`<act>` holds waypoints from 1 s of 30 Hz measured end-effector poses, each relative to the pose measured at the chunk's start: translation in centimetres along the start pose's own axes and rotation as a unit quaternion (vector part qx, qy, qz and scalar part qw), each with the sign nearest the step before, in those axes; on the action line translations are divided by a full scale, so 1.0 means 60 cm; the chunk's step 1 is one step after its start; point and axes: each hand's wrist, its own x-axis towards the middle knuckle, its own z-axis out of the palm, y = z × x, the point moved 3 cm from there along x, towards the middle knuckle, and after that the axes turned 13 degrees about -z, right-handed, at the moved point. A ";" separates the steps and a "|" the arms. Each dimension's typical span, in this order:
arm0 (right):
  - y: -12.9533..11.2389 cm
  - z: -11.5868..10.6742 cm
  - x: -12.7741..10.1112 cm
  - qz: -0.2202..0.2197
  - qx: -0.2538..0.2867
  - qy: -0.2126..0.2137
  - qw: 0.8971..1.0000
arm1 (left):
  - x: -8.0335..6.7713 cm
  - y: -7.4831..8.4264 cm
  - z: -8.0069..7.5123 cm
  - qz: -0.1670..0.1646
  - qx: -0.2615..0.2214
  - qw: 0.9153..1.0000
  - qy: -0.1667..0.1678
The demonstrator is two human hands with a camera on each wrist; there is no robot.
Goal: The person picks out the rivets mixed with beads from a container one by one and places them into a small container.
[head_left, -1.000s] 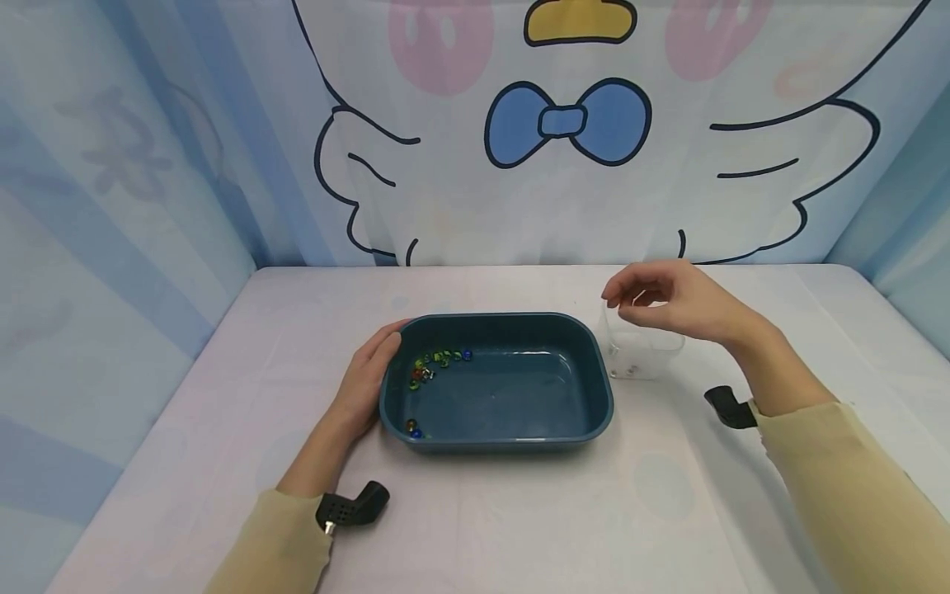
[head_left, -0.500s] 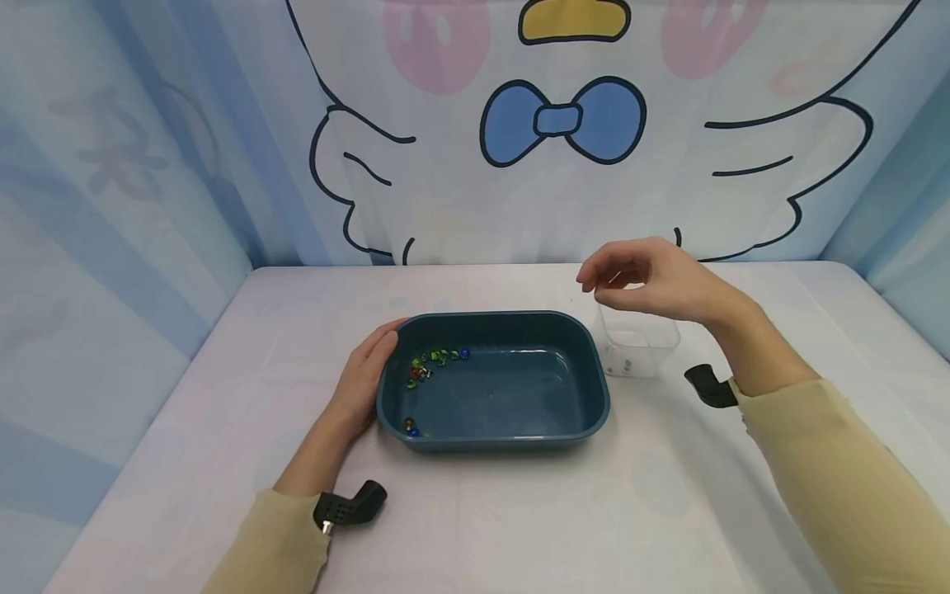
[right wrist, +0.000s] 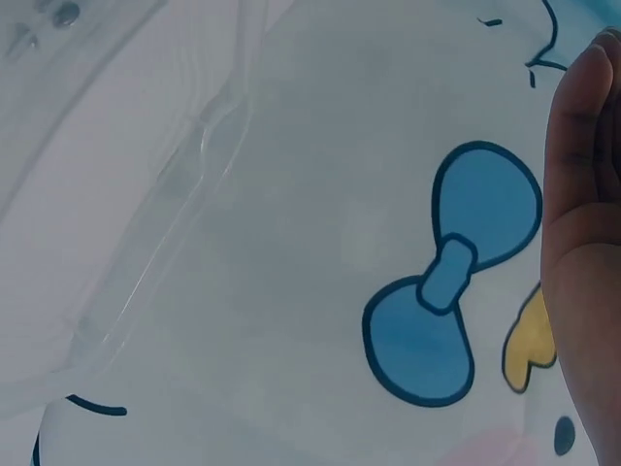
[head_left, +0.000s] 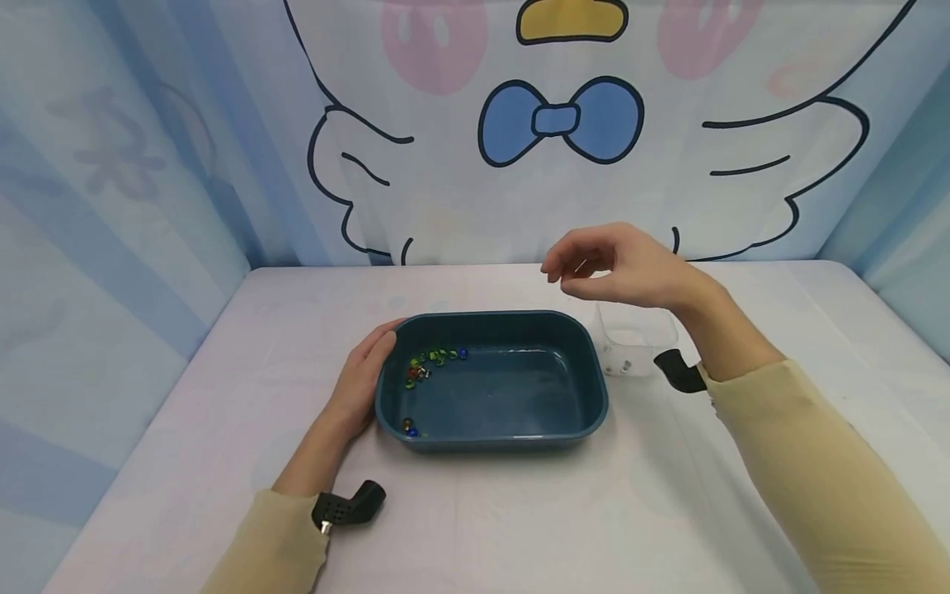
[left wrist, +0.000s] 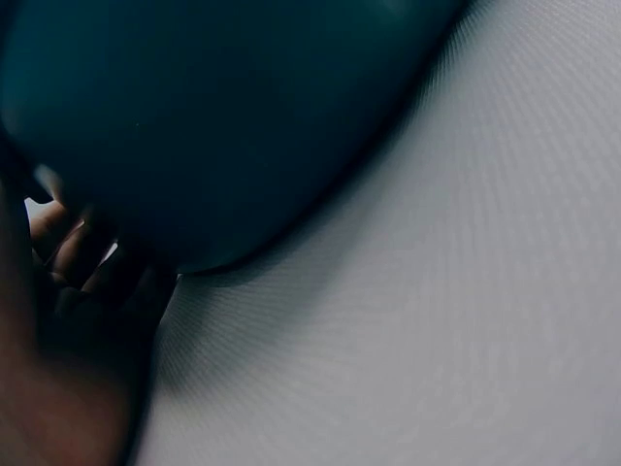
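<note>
A dark blue-green tray (head_left: pixel 491 441) sits on the table; its outer wall (left wrist: pixel 243 126) fills much of the left wrist view. My left hand (head_left: pixel 358 384) holds the tray's left end, thumb by the rim and fingers along the outside. Inside lie several glass marbles (head_left: pixel 438 357), mostly green, along the left and far side, plus a blue marble (head_left: pixel 413 432) in the near left corner. My right hand (head_left: pixel 627 268) hovers beyond the tray's far right corner, fingers loosely bent, nothing visible between them. Below its wrist stands a clear plastic container (head_left: pixel 641 363) with clear marbles (right wrist: pixel 66 14) at its bottom.
A pale cloth (head_left: pixel 475 528) covers the table. Behind it hangs a backdrop (head_left: pixel 445 198) with a cartoon bow tie, and patterned curtains (head_left: pixel 111 247) flank the sides. The container stands close to the tray's right end.
My right hand has risen from over the clear container and moved left toward the tray's far side. The left hand and the tray stay in place.
</note>
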 end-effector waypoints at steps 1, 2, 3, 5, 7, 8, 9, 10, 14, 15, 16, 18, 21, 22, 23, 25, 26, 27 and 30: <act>-0.001 0.002 0.004 -0.004 0.003 -0.001 1.000 | 0.000 0.000 -0.001 0.001 0.000 1.000 0.000; -0.002 0.004 0.008 -0.008 0.006 -0.002 1.000 | -0.001 0.000 -0.001 0.001 -0.001 1.000 0.000; -0.003 0.007 0.012 -0.012 0.008 -0.003 1.000 | -0.001 0.000 -0.001 0.002 0.000 1.000 0.000; -0.003 0.012 0.020 -0.020 0.017 -0.006 1.000 | -0.001 0.000 -0.002 0.002 -0.001 1.000 0.000; -0.004 0.017 0.028 -0.026 0.023 -0.008 0.999 | -0.001 0.000 -0.002 0.000 0.000 1.000 0.001; -0.003 0.020 0.031 -0.028 0.026 -0.009 0.999 | -0.001 0.000 -0.002 -0.001 0.001 1.000 0.001; -0.003 0.022 0.034 -0.030 0.029 -0.010 0.999 | 0.000 0.000 -0.002 -0.002 0.002 1.000 0.002; -0.003 0.025 0.037 -0.032 0.032 -0.011 0.999 | 0.000 0.000 -0.002 -0.004 0.003 1.000 0.002; -0.005 0.035 0.047 -0.037 0.040 -0.017 0.998 | 0.001 0.000 -0.001 -0.007 0.006 1.000 0.000; -0.005 0.038 0.049 -0.037 0.042 -0.019 0.998 | 0.001 0.000 -0.001 -0.008 0.006 1.000 0.000; -0.007 0.040 0.051 -0.038 0.043 -0.020 0.998 | 0.001 0.001 -0.001 -0.007 0.005 1.000 -0.001; -0.009 0.044 0.056 -0.039 0.045 -0.024 0.998 | 0.001 0.001 0.000 -0.006 0.005 1.000 -0.001; -0.014 0.051 0.064 -0.043 0.053 -0.031 0.997 | 0.001 0.002 0.000 -0.003 0.004 1.000 -0.002; -0.015 0.053 0.067 -0.045 0.055 -0.033 0.997 | 0.000 0.002 0.000 -0.003 0.004 1.000 -0.002; -0.016 0.056 0.070 -0.047 0.057 -0.035 0.997 | 0.000 0.002 0.000 -0.002 0.005 1.000 -0.002; -0.018 0.061 0.076 -0.051 0.060 -0.039 0.996 | 0.000 0.002 0.000 -0.002 0.004 1.000 -0.002; -0.019 0.063 0.079 -0.054 0.061 -0.040 0.996 | 0.000 0.002 0.000 -0.002 0.004 1.000 -0.002; -0.020 0.065 0.081 -0.056 0.062 -0.041 0.996 | 0.000 0.002 0.000 -0.003 0.005 1.000 -0.001; -0.023 0.073 0.090 -0.061 0.068 -0.045 0.995 | 0.000 0.001 0.000 -0.005 0.006 1.000 0.000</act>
